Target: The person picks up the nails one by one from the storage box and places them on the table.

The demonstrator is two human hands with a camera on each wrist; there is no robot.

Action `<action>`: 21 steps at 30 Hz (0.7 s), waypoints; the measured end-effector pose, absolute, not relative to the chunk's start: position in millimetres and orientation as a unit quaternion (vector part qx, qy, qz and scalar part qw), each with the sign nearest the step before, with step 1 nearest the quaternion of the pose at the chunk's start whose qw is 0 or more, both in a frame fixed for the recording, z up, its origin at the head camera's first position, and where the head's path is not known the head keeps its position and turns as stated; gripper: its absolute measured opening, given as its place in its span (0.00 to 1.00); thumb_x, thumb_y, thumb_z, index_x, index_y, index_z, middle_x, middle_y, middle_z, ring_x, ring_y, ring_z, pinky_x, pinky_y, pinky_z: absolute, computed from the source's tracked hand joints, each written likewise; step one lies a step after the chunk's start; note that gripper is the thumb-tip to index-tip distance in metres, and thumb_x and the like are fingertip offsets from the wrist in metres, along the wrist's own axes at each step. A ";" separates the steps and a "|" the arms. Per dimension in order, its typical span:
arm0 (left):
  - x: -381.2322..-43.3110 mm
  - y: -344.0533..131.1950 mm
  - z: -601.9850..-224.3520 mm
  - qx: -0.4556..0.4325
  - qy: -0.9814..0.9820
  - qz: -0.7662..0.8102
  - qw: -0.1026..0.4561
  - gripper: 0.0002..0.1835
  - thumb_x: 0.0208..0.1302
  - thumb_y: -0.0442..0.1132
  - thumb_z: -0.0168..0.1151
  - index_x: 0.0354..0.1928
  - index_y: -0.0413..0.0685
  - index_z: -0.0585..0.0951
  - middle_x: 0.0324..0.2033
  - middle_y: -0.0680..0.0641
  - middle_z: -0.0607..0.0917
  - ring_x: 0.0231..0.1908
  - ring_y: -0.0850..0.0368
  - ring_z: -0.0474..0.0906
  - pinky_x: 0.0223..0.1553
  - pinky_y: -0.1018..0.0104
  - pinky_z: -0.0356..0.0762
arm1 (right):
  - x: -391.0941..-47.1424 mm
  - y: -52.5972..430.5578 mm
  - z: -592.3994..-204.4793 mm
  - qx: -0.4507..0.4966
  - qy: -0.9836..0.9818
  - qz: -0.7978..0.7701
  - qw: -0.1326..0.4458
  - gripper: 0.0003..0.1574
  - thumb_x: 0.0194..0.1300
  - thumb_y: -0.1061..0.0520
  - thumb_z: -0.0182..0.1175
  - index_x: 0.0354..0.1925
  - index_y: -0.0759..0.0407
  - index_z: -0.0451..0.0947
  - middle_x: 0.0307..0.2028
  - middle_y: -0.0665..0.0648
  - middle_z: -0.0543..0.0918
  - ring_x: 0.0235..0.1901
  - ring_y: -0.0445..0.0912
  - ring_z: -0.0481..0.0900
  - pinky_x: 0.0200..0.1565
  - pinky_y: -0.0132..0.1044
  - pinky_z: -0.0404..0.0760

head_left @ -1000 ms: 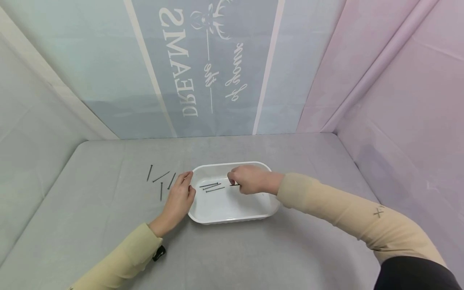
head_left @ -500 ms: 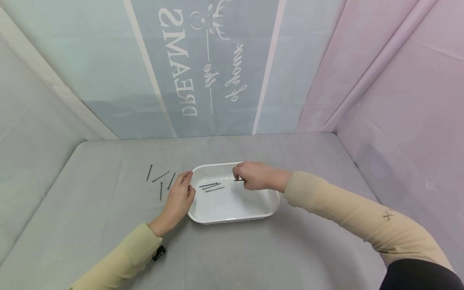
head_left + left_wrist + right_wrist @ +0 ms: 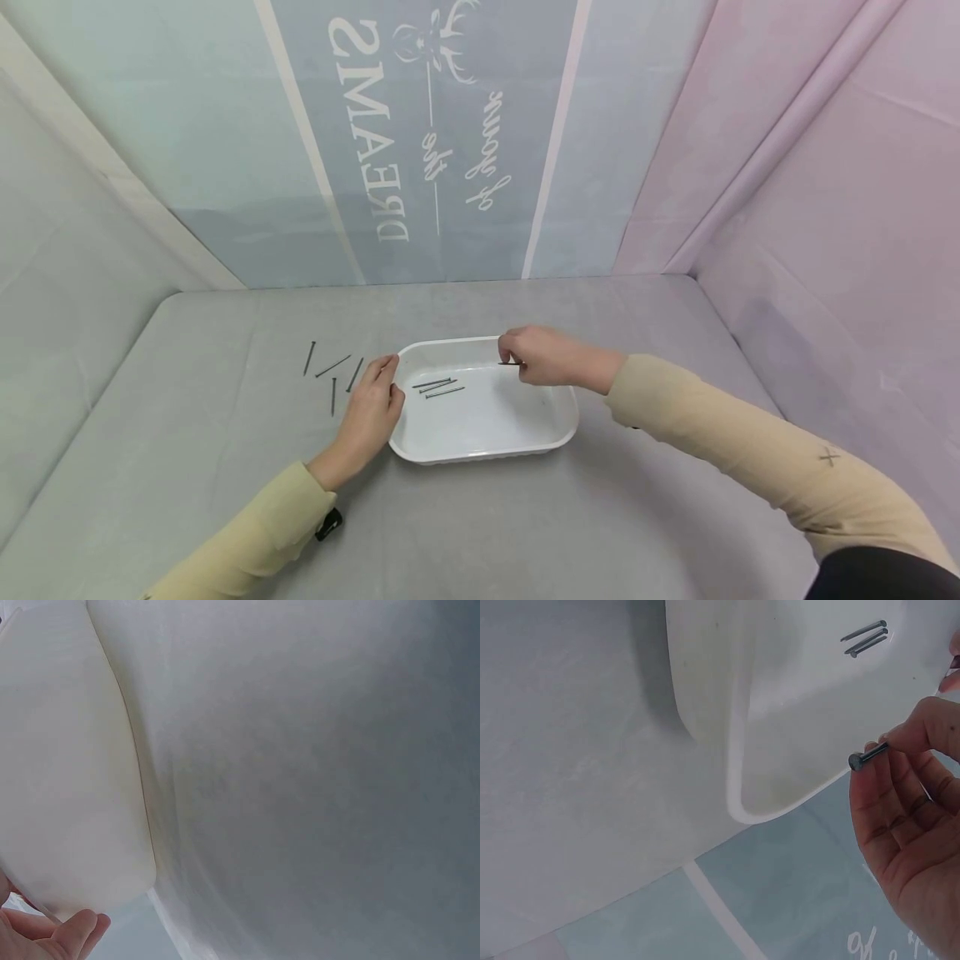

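Item, one shallow white oblong tray with rounded corners and a glossy inside (image 3: 487, 425): I have it lying flat on the grey counter (image 3: 465, 533).

Item, one left hand (image 3: 366, 418): thumb and fingers closed about the rim at the tray's left end. My left-wrist view catches the fingertips at the rim and the tray's pale outer wall.

Item, one right hand (image 3: 546, 357): thumb and fingertips drawn together in a pinch, holding one dark grey metal nail (image 3: 874, 753) above the tray, near its far right corner; in my right-wrist view the round head projects from the grip.

Item, three loose grey metal nails (image 3: 446, 392): on the tray floor, left of its middle, close together.

Item, four similar grey metal nails (image 3: 333, 397): scattered on the counter left of the tray, points in differing directions.

Item, two beige sleeves (image 3: 697, 408), one per arm.

Item, one blue-grey cloth backdrop with white lettering (image 3: 457, 258), hung behind the counter.
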State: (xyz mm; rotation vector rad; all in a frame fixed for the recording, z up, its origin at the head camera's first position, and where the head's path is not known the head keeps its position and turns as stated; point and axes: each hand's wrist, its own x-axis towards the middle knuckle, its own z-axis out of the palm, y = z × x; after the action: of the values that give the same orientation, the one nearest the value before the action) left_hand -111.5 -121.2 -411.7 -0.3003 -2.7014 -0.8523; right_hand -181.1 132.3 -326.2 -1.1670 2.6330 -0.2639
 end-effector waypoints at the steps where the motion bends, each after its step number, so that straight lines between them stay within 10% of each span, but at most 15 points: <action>1: -111.5 -121.2 -411.7 -0.104 -0.938 -0.296 0.145 0.23 0.56 0.24 0.50 0.56 0.25 0.68 0.54 0.33 0.71 0.51 0.42 0.72 0.43 0.57 0.77 | -181.2 133.6 -325.7 -0.399 0.904 -0.095 0.124 0.17 0.45 0.75 0.51 0.32 0.60 0.75 0.27 0.53 0.75 0.26 0.43 0.70 0.28 0.31 0.71; 21: -109.9 -122.3 -412.9 -0.103 -0.939 -0.297 0.142 0.23 0.57 0.25 0.50 0.56 0.25 0.68 0.54 0.33 0.71 0.50 0.43 0.73 0.43 0.57 0.77 | -185.2 158.4 -323.0 -0.369 0.915 -0.139 0.088 0.16 0.44 0.74 0.51 0.32 0.61 0.76 0.25 0.51 0.74 0.24 0.41 0.69 0.27 0.30 0.70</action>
State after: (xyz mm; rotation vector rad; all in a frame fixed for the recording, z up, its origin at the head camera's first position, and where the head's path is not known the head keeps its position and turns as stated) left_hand -109.9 -122.3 -412.9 -0.2984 -2.7099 -0.8562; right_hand -185.2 158.4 -323.0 -1.0997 2.7236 -0.4135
